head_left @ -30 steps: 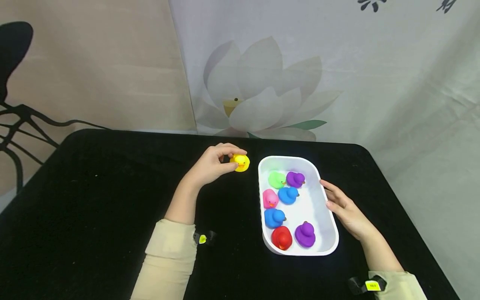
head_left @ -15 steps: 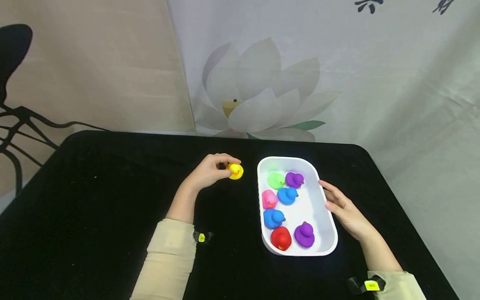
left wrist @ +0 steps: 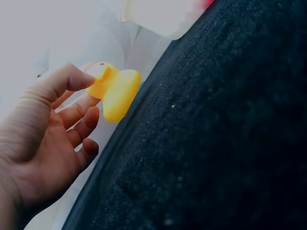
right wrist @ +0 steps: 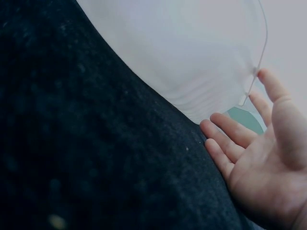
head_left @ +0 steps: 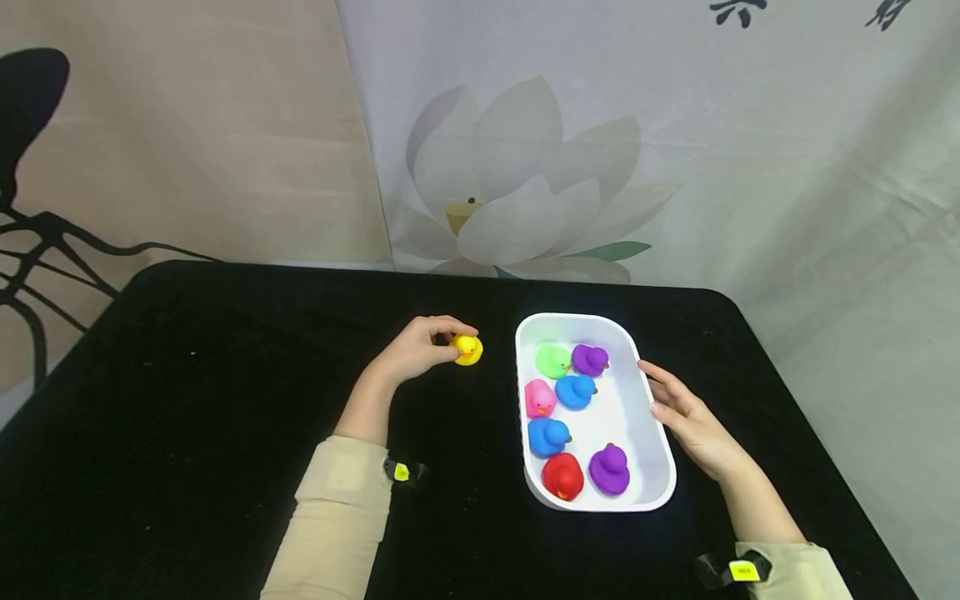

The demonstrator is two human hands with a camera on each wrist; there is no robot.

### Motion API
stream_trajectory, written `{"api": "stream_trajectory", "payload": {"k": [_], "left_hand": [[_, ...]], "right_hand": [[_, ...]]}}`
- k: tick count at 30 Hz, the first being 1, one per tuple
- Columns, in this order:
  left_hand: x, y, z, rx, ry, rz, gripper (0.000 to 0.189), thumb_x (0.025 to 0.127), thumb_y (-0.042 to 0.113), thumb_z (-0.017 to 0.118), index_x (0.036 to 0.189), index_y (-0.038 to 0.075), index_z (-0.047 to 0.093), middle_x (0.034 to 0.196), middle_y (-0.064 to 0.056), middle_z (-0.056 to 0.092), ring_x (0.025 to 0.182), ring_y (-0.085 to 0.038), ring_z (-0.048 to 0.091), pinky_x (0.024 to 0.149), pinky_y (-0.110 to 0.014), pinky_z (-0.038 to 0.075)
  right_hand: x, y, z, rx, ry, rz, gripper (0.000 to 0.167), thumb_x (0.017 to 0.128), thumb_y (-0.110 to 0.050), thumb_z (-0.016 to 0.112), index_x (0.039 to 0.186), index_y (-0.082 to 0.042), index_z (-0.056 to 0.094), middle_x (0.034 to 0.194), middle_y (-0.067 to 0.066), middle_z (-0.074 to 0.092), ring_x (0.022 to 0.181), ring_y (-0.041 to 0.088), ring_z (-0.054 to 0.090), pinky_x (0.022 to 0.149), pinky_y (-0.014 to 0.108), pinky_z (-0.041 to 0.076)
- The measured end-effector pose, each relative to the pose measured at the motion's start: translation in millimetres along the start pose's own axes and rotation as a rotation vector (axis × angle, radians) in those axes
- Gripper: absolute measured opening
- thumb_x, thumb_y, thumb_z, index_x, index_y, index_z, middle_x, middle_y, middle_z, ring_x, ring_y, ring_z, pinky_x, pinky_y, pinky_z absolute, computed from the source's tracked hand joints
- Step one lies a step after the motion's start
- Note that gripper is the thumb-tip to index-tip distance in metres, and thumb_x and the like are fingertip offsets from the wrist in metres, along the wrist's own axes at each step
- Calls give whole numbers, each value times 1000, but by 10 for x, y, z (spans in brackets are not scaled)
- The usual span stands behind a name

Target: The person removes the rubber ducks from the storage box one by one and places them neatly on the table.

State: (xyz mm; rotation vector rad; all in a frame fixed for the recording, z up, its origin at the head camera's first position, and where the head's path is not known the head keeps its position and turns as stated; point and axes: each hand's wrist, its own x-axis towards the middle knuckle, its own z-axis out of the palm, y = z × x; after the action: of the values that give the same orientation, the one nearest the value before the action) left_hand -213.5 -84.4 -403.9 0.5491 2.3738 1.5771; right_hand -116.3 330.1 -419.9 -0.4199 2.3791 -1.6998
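Note:
My left hand [head_left: 416,350] pinches a yellow rubber duck [head_left: 468,351] between thumb and fingers, left of the white tray. In the left wrist view the duck [left wrist: 120,96] shows close above the black cloth, thumb on its head. The white tray [head_left: 647,433] holds several rubber ducks: a green [head_left: 552,361], a pink [head_left: 540,399], a red [head_left: 562,477], two blue and two purple ones. My right hand [head_left: 693,425] has its thumb and fingertips at the tray's right side. In the right wrist view its fingers are loosely extended against the tray wall [right wrist: 182,62].
A black cloth [head_left: 225,400] covers the table. Behind the table's far edge hangs a pale curtain [head_left: 525,167] with a printed lotus. A black chair [head_left: 45,225] stands beyond the left corner.
My left hand has drawn the yellow duck nearer to me and slightly left, lower in the head view. My right hand and the tray have stayed in place.

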Motion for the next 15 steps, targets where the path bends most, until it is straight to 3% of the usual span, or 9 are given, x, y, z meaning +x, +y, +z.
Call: {"api": "stream_trajectory", "payload": {"k": [15], "left_hand": [[5,-75,23,-3,-11,-36,32,88,2,65,118,15,66,117,-2,59,102,-26,49,89,-41,46]], "right_hand": [[3,-5,0,0,-3,5,53,100,-9,45,150,-9,25,142,31,35,114,7,54,89,29,44]]}}
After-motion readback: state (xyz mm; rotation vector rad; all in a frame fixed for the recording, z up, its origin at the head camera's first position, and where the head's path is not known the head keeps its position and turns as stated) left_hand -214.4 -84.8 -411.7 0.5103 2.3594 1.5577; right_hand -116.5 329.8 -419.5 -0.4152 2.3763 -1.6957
